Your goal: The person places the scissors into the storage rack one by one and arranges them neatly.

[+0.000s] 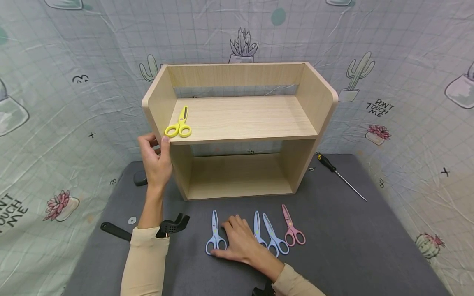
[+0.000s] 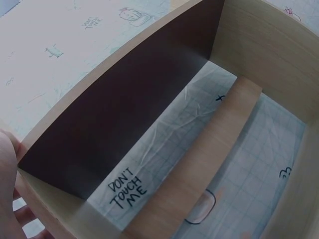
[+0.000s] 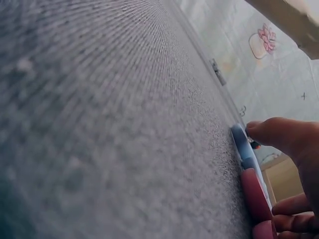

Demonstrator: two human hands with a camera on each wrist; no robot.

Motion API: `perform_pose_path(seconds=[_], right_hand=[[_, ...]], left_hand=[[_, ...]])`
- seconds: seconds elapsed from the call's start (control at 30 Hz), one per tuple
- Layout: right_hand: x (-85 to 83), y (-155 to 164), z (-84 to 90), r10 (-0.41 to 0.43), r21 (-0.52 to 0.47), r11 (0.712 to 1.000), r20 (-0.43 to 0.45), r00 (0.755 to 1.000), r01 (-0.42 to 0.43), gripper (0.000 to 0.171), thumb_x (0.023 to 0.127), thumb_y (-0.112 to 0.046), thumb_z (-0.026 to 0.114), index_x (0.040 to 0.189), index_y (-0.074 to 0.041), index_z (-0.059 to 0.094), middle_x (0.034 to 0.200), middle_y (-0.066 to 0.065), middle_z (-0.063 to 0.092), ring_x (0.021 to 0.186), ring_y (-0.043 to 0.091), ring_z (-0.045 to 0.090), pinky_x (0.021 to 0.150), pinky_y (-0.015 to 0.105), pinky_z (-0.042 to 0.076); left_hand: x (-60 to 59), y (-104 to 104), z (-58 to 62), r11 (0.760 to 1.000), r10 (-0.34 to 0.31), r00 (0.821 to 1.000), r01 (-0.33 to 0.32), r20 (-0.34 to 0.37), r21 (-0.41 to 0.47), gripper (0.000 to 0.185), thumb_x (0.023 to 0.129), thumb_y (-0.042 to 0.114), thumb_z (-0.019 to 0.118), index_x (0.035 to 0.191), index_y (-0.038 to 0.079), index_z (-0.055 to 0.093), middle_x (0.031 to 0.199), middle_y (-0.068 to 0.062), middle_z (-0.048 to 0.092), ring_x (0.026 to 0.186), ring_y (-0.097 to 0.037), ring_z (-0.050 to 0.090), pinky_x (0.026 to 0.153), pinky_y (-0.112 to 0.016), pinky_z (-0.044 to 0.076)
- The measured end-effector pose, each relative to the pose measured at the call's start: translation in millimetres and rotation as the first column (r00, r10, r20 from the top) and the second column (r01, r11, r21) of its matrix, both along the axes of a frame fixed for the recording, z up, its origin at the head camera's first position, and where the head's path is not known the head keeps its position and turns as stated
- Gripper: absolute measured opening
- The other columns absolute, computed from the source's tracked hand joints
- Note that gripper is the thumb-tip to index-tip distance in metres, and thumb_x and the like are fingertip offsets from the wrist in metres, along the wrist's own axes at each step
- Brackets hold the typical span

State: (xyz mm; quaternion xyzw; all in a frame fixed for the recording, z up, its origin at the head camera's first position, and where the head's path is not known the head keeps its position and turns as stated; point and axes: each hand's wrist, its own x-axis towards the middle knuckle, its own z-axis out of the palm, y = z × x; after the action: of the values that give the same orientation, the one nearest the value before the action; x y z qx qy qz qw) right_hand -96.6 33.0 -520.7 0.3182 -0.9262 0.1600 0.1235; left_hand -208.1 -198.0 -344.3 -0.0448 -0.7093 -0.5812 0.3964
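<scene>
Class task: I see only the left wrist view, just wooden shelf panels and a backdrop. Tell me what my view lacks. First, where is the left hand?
Observer: The left hand grips the wooden shelf's left front edge.
Operator: Anything on the shelf?
Observer: Yellow scissors lie on the upper board, near that hand.
Operator: And the right hand?
Observer: The right hand rests on the grey mat and touches blue scissors.
</scene>
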Motion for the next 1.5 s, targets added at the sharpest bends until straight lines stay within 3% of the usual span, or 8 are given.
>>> perform_pose_path(seconds=[0.17, 0.53, 0.73, 1.0, 1.17, 1.37, 1.5], right_hand=[[0.7, -3, -3.2, -0.005, 0.037, 0.999, -0.010, 1.000, 0.005, 0.071, 0.068, -0.076, 0.072, 0.105, -0.015, 0.068, 0.103, 0.000, 0.057, 0.103, 0.023, 0.057, 0.086, 0.038, 0.042], [1.1, -16, -4.3, -0.060, 0.127, 0.989, -0.070, 0.996, 0.069, 0.081, 0.062, -0.091, 0.061, 0.095, -0.017, 0.060, 0.097, -0.001, 0.055, 0.090, 0.018, 0.051, 0.082, 0.036, 0.039], [2.3, -18, -1.4, -0.068, 0.151, 0.985, -0.089, 0.994, 0.081, 0.072, 0.065, -0.083, 0.067, 0.093, -0.017, 0.061, 0.093, -0.001, 0.057, 0.088, 0.018, 0.053, 0.082, 0.036, 0.039], [3.4, -18, -1.8, -0.052, 0.107, 0.992, -0.100, 0.994, 0.062, 0.062, 0.068, -0.072, 0.074, 0.089, -0.015, 0.065, 0.087, -0.001, 0.056, 0.084, 0.018, 0.054, 0.084, 0.039, 0.040], [4.3, -18, -1.3, -0.053, 0.087, 0.994, -0.099, 0.994, 0.061, 0.058, 0.067, -0.069, 0.076, 0.087, -0.016, 0.065, 0.087, -0.002, 0.053, 0.082, 0.017, 0.051, 0.082, 0.037, 0.038], [3.9, -17, 0.4, -0.044, 0.083, 0.995, -0.145, 0.989, 0.057, 0.057, 0.066, -0.070, 0.075, 0.086, -0.017, 0.067, 0.087, -0.003, 0.057, 0.083, 0.016, 0.054, 0.079, 0.037, 0.040], [3.3, -17, 2.1, -0.038, 0.082, 0.995, -0.141, 0.989, 0.050, 0.057, 0.067, -0.070, 0.074, 0.087, -0.017, 0.068, 0.087, -0.003, 0.059, 0.082, 0.016, 0.055, 0.078, 0.036, 0.041]], left_hand=[[-0.6, 0, -1.1, 1.000, -0.001, 1.000, 0.001, 0.005, -0.002, 0.024, 0.098, 0.021, 0.056, 0.117, 0.008, 0.050, 0.118, 0.001, 0.048, 0.098, -0.007, 0.047, 0.079, -0.027, 0.038], [-0.3, 0, -0.7, 1.000, 0.000, 1.000, 0.000, 0.007, 0.007, 0.023, 0.098, 0.022, 0.056, 0.116, 0.010, 0.050, 0.114, 0.009, 0.047, 0.097, -0.007, 0.048, 0.078, -0.026, 0.039], [-0.5, -1, 0.3, 1.000, -0.006, 1.000, 0.006, 0.006, 0.009, 0.028, 0.098, 0.022, 0.057, 0.117, 0.004, 0.049, 0.112, 0.014, 0.046, 0.097, -0.008, 0.048, 0.077, -0.027, 0.039], [-1.8, -1, -0.4, 1.000, 0.000, 1.000, 0.000, 0.004, 0.021, 0.025, 0.098, 0.018, 0.055, 0.116, 0.003, 0.048, 0.109, 0.015, 0.046, 0.095, -0.006, 0.048, 0.076, -0.024, 0.039], [-0.9, -1, -0.7, 1.000, 0.002, 1.000, -0.002, 0.002, 0.020, 0.029, 0.098, 0.015, 0.054, 0.118, -0.004, 0.047, 0.109, 0.015, 0.046, 0.094, -0.007, 0.048, 0.075, -0.025, 0.039], [-1.8, -2, -1.3, 1.000, -0.009, 1.000, 0.009, 0.003, 0.020, 0.025, 0.098, 0.017, 0.055, 0.117, 0.002, 0.048, 0.110, 0.014, 0.046, 0.094, -0.009, 0.048, 0.075, -0.028, 0.040], [-2.0, -2, -1.4, 1.000, -0.011, 1.000, 0.011, 0.002, 0.014, 0.031, 0.098, 0.017, 0.055, 0.119, -0.004, 0.046, 0.110, 0.014, 0.046, 0.094, -0.008, 0.048, 0.075, -0.027, 0.040]])
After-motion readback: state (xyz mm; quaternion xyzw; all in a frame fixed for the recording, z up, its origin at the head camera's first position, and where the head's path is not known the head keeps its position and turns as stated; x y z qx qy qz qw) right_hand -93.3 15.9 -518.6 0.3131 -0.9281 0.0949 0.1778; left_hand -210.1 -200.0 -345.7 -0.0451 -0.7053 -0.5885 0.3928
